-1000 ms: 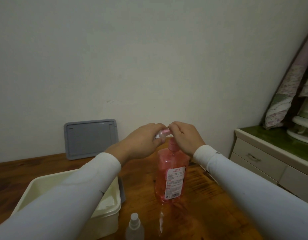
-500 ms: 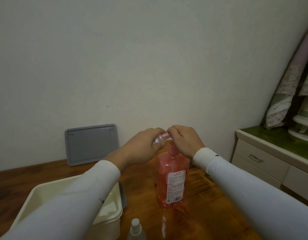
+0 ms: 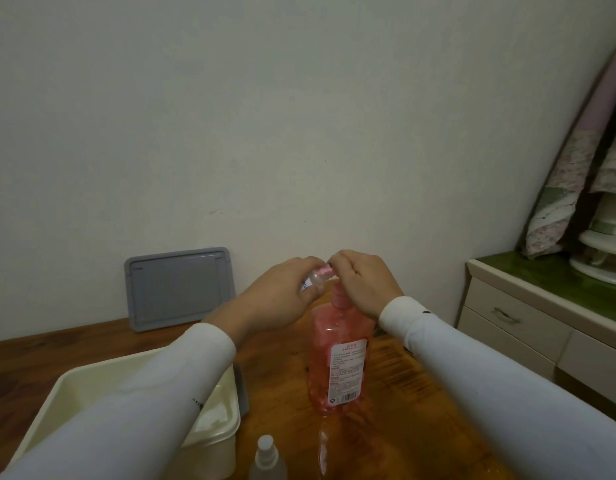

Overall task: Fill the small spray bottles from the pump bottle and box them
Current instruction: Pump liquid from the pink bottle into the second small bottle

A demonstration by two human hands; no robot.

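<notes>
A pink pump bottle (image 3: 339, 355) with a white label stands upright on the wooden table (image 3: 396, 410). My right hand (image 3: 363, 284) is curled over its pump head, which is hidden under the fingers. My left hand (image 3: 282, 299) grips a small clear spray bottle (image 3: 317, 277), tilted on its side with its mouth at the pump's nozzle; pink liquid shows inside it. Another small spray bottle (image 3: 266, 457) with its white cap on stands at the table's front edge. A cream box (image 3: 216, 434) sits at the left, partly hidden by my left sleeve.
A grey lid (image 3: 178, 289) leans against the wall behind the table. To the right stands a white drawer cabinet (image 3: 528, 327) with a green top, holding white dishes (image 3: 600, 258) and folded fabric (image 3: 569, 174).
Both hands stay on the pump head and the small bottle; the view has shifted slightly, and the hands sit a little lower in frame than a second ago.
</notes>
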